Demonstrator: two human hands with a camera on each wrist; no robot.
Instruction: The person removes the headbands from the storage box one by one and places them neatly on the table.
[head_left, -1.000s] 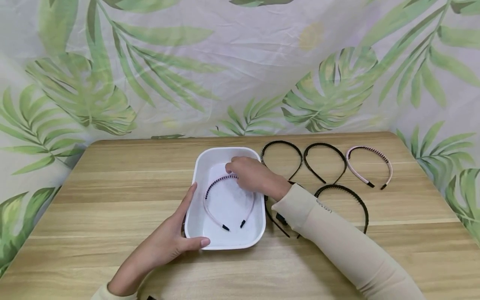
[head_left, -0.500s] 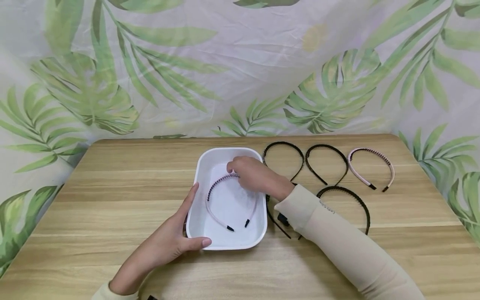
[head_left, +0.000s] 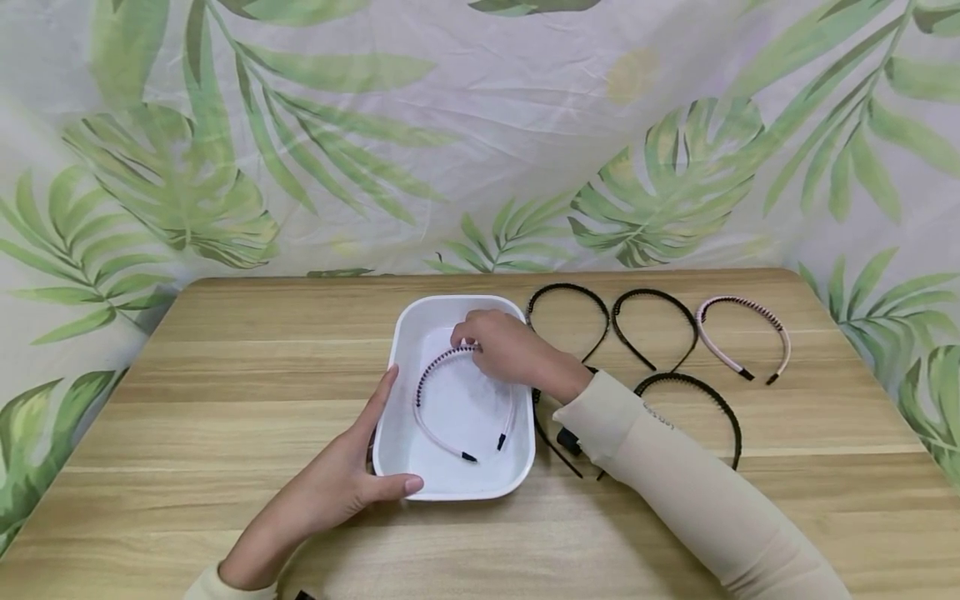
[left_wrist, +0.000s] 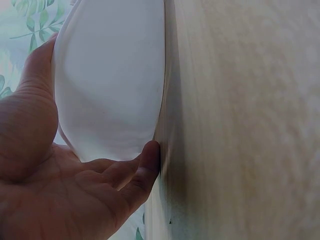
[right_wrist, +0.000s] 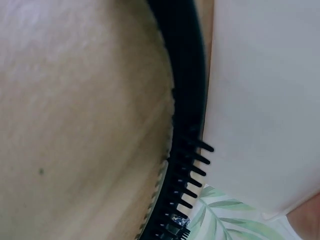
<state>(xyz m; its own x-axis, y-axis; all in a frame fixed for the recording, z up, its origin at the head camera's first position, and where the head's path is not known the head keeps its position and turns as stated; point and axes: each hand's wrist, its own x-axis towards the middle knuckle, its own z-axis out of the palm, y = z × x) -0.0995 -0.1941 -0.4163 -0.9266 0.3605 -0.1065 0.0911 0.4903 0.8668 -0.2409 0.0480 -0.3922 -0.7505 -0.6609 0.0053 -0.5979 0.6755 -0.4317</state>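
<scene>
A white plastic basin [head_left: 457, 425] stands on the wooden table in the head view. My left hand [head_left: 347, 471] grips its near left corner, thumb along the front and fingers on the left side; the left wrist view shows these fingers against the basin's outer wall [left_wrist: 110, 80]. Inside the basin is a pink headband [head_left: 420, 417] with dark teeth and black tips pointing toward me. My right hand [head_left: 506, 346] reaches over the right rim and pinches the headband's toothed top; its fingertips are partly hidden. In the right wrist view a black toothed headband [right_wrist: 187, 85] lies beside the basin.
Right of the basin, two black headbands [head_left: 567, 285] [head_left: 654, 292] and another pink headband [head_left: 742, 300] form a back row. A further black headband [head_left: 720, 400] lies nearer, partly under the right sleeve [head_left: 660, 467]. A leaf-patterned cloth [head_left: 480, 150] hangs behind the table.
The pink headband in the basin has turned and shifted slightly to the right, its tips moving right, with my right hand still on it. My left hand stays on the basin.
</scene>
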